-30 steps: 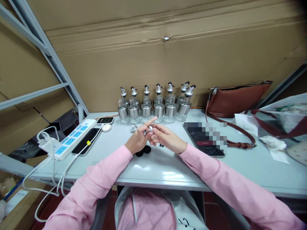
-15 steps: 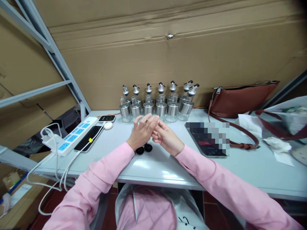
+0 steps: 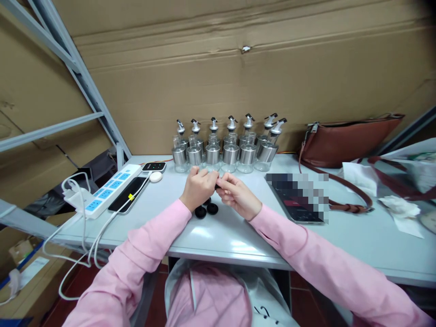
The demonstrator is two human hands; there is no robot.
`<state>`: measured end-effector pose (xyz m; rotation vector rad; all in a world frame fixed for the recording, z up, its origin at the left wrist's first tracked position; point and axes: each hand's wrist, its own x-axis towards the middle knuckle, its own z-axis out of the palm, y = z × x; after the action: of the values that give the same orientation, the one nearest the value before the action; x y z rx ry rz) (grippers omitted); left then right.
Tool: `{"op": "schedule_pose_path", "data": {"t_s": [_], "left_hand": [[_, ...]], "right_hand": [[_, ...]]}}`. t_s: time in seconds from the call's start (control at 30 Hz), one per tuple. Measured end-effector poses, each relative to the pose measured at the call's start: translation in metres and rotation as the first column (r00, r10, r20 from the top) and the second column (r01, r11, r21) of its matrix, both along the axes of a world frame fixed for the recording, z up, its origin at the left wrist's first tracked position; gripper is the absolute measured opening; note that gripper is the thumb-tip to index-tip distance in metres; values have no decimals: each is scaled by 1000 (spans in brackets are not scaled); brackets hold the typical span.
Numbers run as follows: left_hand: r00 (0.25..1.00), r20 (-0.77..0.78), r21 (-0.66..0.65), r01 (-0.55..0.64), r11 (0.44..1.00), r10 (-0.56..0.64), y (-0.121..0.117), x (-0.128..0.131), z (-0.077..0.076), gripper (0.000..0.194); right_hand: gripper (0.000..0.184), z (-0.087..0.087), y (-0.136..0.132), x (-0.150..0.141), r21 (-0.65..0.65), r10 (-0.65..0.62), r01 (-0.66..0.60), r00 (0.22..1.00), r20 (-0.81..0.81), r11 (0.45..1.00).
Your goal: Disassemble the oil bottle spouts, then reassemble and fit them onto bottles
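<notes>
Black discs (image 3: 212,208) sit nearest on the table (image 3: 238,234). Left hand (image 3: 199,186) is curled, contents hidden; right hand (image 3: 239,196) pinches a small dark part (image 3: 217,185) against it. Behind: seven spouted bottles (image 3: 266,153), five bare-necked bottles (image 3: 230,154), so probably past halfway.

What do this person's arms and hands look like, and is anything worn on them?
The left hand and right hand are ungloved. Long, plain pink sleeves cover both arms to the wrists, creased along the forearms. I see no printed markings or cables on them.
</notes>
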<state>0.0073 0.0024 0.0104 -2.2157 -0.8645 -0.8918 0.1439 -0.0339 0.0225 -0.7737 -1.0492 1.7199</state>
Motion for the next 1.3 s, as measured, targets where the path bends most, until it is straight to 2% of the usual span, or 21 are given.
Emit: {"op": "schedule_pose_path", "data": {"t_s": [0.1, 0.2, 0.3, 0.37, 0.43, 0.57, 0.63, 0.7, 0.83, 0.93, 1.07, 1.13, 1.23, 1.3], "left_hand": [[1000, 6, -26, 7, 1000, -7, -2, 1, 2, 12], [999, -10, -119, 30, 992, -31, -3, 0, 4, 5], [998, -43, -179, 46, 983, -55, -2, -2, 7, 8], [991, -90, -220, 78, 972, -100, 0, -5, 11, 11], [976, -137, -292, 125, 948, -171, 1, -8, 14, 12], [953, -131, -455, 186, 871, -272, 5, -10, 14, 13], [954, -120, -490, 183, 853, -273, 6, -9, 11, 13], [966, -130, -457, 140, 878, -222, 7, -8, 7, 15], [987, -119, -319, 62, 946, -105, 4, -3, 2, 46], [996, -64, -265, 48, 963, -68, 0, 0, 0, 55], [997, -83, -286, -27, 958, 4, 1, 1, 0, 27], [993, -119, -319, -36, 947, -3, 2, 0, 2, 14], [988, -144, -343, 3, 939, -55, 3, -3, 8, 8], [981, -166, -358, 37, 933, -103, 3, -6, 12, 9]], "right_hand": [[46, -1, 0, -1, 64, -43, 40, 998, 47, 997], [42, -3, 1, -2, 159, -91, 76, 992, 92, 984], [36, -7, 1, -4, 288, -161, 105, 971, 179, 952], [32, -9, 1, -3, 409, -232, 116, 940, 248, 905], [29, -10, 1, 0, 543, -317, 93, 887, 335, 834], [24, -7, 0, 9, 725, -430, -97, 748, 505, 682], [23, -5, 0, 13, 747, -431, -170, 725, 537, 643], [23, -4, 2, 15, 723, -423, -143, 728, 540, 676], [26, -9, 7, 11, 530, -326, 31, 819, 473, 848], [32, -14, 12, 9, 438, -222, 40, 901, 373, 898], [33, -14, 15, 9, 425, -166, 14, 931, 324, 905], [31, -13, 13, 9, 467, -224, 32, 906, 361, 884], [25, -10, 7, 7, 580, -362, 62, 833, 418, 812], [21, -9, 4, 7, 668, -437, 15, 767, 469, 744]]}}
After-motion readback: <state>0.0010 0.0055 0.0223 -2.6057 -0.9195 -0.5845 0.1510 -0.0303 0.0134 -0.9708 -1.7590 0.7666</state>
